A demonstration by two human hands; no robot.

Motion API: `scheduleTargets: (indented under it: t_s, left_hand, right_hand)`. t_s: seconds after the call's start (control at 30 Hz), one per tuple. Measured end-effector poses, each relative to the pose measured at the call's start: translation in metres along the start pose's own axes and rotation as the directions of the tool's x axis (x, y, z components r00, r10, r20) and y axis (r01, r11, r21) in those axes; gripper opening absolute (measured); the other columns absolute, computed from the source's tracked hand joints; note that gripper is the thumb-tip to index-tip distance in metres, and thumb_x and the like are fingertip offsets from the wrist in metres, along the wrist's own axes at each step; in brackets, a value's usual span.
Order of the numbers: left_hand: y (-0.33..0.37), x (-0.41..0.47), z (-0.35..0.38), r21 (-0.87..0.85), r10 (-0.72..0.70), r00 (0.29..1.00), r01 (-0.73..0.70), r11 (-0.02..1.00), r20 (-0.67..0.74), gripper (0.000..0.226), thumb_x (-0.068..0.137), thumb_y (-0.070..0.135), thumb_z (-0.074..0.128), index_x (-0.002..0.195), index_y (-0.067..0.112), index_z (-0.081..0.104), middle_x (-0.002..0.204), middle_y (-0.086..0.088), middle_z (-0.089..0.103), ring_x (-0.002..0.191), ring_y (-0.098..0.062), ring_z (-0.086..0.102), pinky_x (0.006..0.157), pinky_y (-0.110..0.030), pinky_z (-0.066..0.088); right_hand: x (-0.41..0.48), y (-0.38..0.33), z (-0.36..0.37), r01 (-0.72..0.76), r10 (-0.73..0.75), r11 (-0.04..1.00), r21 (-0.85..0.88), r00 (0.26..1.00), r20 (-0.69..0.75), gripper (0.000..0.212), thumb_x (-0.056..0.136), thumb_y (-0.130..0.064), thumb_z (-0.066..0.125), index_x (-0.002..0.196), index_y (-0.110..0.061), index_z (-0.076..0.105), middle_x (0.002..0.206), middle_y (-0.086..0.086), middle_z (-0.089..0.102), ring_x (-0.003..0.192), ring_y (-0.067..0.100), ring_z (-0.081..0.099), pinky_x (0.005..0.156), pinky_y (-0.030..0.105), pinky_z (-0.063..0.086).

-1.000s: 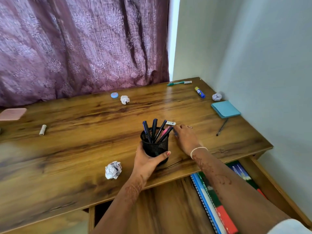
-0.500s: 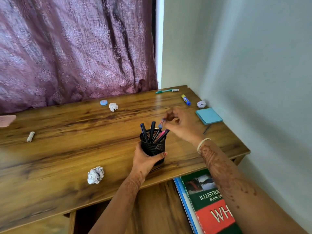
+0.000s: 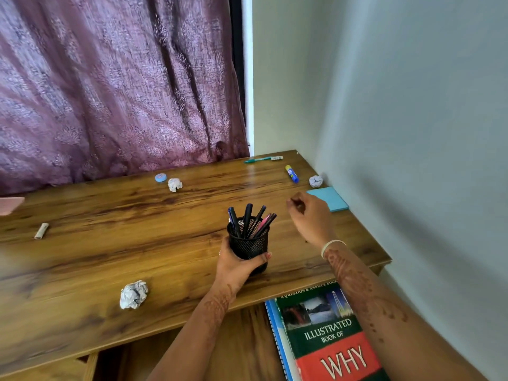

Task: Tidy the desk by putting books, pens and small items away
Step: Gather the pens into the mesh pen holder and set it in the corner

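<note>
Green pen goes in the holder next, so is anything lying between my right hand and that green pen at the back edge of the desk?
Nothing visible. Only bare desk lies between the right hand and the green pen; the blue glue stick lies just right of that line, touching neither.

L hand (image 3: 236, 268) grips pen cup (image 3: 248, 244) from near side: thumb on its R, fingers round its L, ring (image 3: 219, 253) on one finger. R hand (image 3: 310, 218) in air, back to cam, fingers loosely curled, tips by thumb. Bangle (image 3: 332, 244) on R wrist. Henna on both forearms.
</note>
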State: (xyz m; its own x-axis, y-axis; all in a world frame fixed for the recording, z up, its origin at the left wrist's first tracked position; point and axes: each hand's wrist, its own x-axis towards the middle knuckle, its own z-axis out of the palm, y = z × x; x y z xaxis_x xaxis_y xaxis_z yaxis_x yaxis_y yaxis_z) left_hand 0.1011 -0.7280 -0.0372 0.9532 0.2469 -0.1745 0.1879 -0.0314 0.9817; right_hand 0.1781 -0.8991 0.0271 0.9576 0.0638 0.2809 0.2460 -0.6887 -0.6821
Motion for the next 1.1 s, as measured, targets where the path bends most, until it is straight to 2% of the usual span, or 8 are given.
scheduleTargets:
  t_s: [0.1, 0.23, 0.43, 0.57, 0.73, 0.83, 0.93, 1.1]
  left_hand:
    - [-0.005, -0.003, 0.002, -0.008, -0.016, 1.0, 0.016, 1.0, -0.004, 0.1, 0.055, 0.018, 0.093, 0.139, 0.016, 0.038, 0.127, 0.006, 0.055, 0.12, -0.015, 0.052, 0.111, -0.039, 0.038]
    - [-0.01, -0.005, 0.004, 0.001, -0.027, 1.0, 0.027, 1.0, -0.013, 0.104, 0.053, 0.022, 0.094, 0.14, 0.017, 0.037, 0.134, 0.002, 0.055, 0.123, -0.016, 0.052, 0.112, -0.041, 0.037]
    - [-0.009, -0.004, 0.004, 0.01, -0.027, 1.0, 0.027, 1.0, -0.01, 0.104, 0.055, 0.022, 0.093, 0.142, 0.016, 0.036, 0.135, 0.002, 0.054, 0.123, -0.016, 0.051, 0.112, -0.039, 0.037]
    - [-0.009, -0.004, 0.003, 0.005, -0.034, 0.999, 0.034, 0.999, 0.007, 0.104, 0.056, 0.02, 0.092, 0.142, 0.016, 0.035, 0.135, 0.001, 0.053, 0.123, -0.016, 0.05, 0.111, -0.037, 0.037]
    - [-0.008, 0.0, -0.001, -0.01, -0.05, 0.998, 0.051, 0.999, 0.03, 0.104, 0.053, 0.022, 0.094, 0.14, 0.018, 0.038, 0.131, 0.005, 0.055, 0.119, -0.014, 0.053, 0.109, -0.038, 0.04]
    - [-0.004, 0.005, -0.003, -0.024, -0.036, 0.998, 0.037, 0.999, 0.049, 0.1, 0.052, 0.019, 0.094, 0.137, 0.017, 0.041, 0.128, 0.005, 0.057, 0.117, -0.014, 0.054, 0.108, -0.039, 0.042]
    - [0.0, 0.01, -0.008, -0.04, -0.02, 0.998, 0.023, 0.999, 0.062, 0.098, 0.055, 0.016, 0.093, 0.137, 0.017, 0.04, 0.123, 0.006, 0.056, 0.116, -0.014, 0.054, 0.107, -0.038, 0.043]
    - [0.006, 0.024, -0.022, -0.036, 0.011, 0.998, -0.008, 0.999, 0.069, 0.095, 0.053, 0.017, 0.094, 0.134, 0.017, 0.042, 0.126, 0.004, 0.058, 0.115, -0.013, 0.055, 0.106, -0.037, 0.045]
  right_hand:
    - [-0.002, 0.042, 0.002, -0.059, 0.095, 0.958, -0.282, 0.989, 0.117, 0.031, 0.089, -0.01, 0.061, 0.12, -0.016, 0.06, 0.119, 0.003, 0.061, 0.107, 0.02, 0.06, 0.088, 0.03, 0.05]
    - [-0.014, 0.077, 0.013, 0.257, -0.005, 0.688, -0.679, 0.937, 0.35, 0.049, 0.088, 0.0, 0.057, 0.134, -0.016, 0.048, 0.138, 0.004, 0.048, 0.119, 0.025, 0.052, 0.092, 0.037, 0.052]
    - [-0.015, 0.078, 0.015, 0.487, -0.095, 0.461, -0.742, 0.858, 0.504, 0.036, 0.09, 0.0, 0.053, 0.124, -0.011, 0.052, 0.121, 0.009, 0.056, 0.109, 0.026, 0.055, 0.082, 0.036, 0.052]
    - [-0.015, 0.075, 0.013, 0.433, -0.128, 0.551, -0.714, 0.889, 0.44, 0.046, 0.084, 0.002, 0.062, 0.126, -0.012, 0.05, 0.122, 0.008, 0.054, 0.106, 0.023, 0.056, 0.081, 0.033, 0.052]
    - [0.008, 0.028, -0.004, 0.079, -0.092, 0.975, -0.206, 0.994, -0.059, 0.016, 0.094, -0.013, 0.055, 0.11, -0.009, 0.052, 0.103, 0.004, 0.058, 0.089, 0.021, 0.062, 0.074, 0.03, 0.051]
    - [0.026, -0.014, -0.013, 0.037, 0.054, 0.939, 0.342, 0.966, -0.252, 0.021, 0.09, -0.009, 0.061, 0.106, -0.018, 0.05, 0.097, -0.002, 0.063, 0.087, 0.019, 0.067, 0.076, 0.031, 0.057]
    - [0.035, -0.046, -0.018, 0.09, 0.065, 0.773, 0.628, 0.973, -0.22, 0.039, 0.086, 0.0, 0.063, 0.113, -0.024, 0.049, 0.1, 0.008, 0.066, 0.088, 0.024, 0.069, 0.077, 0.034, 0.059]
    - [0.035, -0.071, 0.003, 0.136, -0.16, 0.861, 0.49, 0.987, 0.008, 0.028, 0.084, -0.004, 0.069, 0.105, -0.019, 0.058, 0.087, -0.021, 0.069, 0.076, 0.004, 0.067, 0.072, 0.023, 0.056]
